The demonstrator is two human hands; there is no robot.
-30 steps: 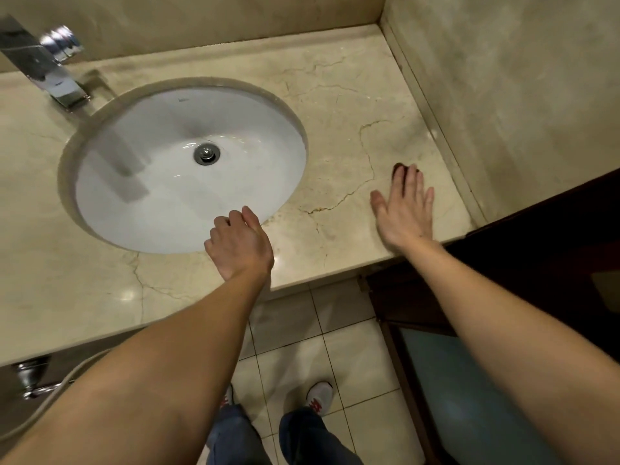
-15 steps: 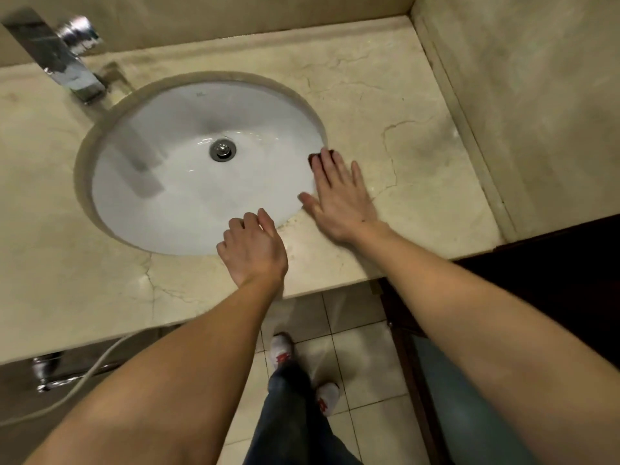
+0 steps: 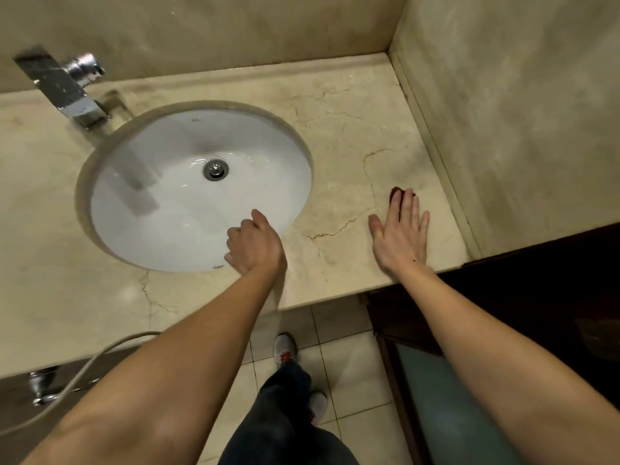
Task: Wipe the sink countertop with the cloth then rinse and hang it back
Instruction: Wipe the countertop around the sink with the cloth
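Left hand (image 3: 256, 246) loosely curled; right hand (image 3: 401, 234) flat, fingers (image 3: 407, 204) spread.

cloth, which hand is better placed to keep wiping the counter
Right. The right hand lies flat on the cloth on the counter; the left hand is curled at the sink rim.

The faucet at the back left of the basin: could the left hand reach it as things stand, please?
Probably yes: the left hand rests on the basin's front rim, and only the open sink lies between it and the faucet.
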